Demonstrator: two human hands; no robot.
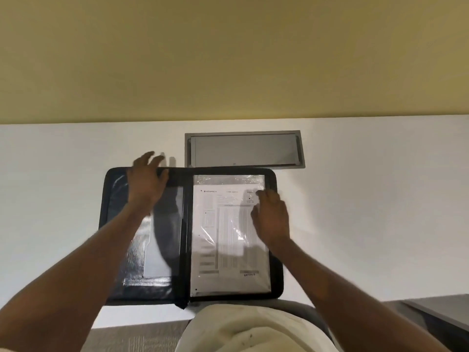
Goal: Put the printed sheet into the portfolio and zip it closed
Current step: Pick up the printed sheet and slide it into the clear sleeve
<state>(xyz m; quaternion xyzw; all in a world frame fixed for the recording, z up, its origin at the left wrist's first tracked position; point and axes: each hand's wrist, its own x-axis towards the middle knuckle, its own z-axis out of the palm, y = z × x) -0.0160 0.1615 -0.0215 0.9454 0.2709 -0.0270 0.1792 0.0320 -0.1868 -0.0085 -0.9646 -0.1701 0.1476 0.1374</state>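
Black portfolio, open flat like a book on a white table, close to the table's near edge, zip undone. Printed sheet white, upright, covered in small grey print and narrow columns, lying in the right half under a clear, wrinkled plastic pocket with glare across it. Left half dark, with another shiny clear pocket. Left hand released, fingers spread, blurred, over the top edge of the left half; contact with the edge impossible to tell. Right hand also released, fingers lightly bent, fingertips resting on the plastic near the sheet's upper right corner. Both forearms bare. Just behind the portfolio, a grey rectangular hatch set flush into the table. Beyond the table, a plain yellow wall. At the bottom, pale cloth over the person's lap
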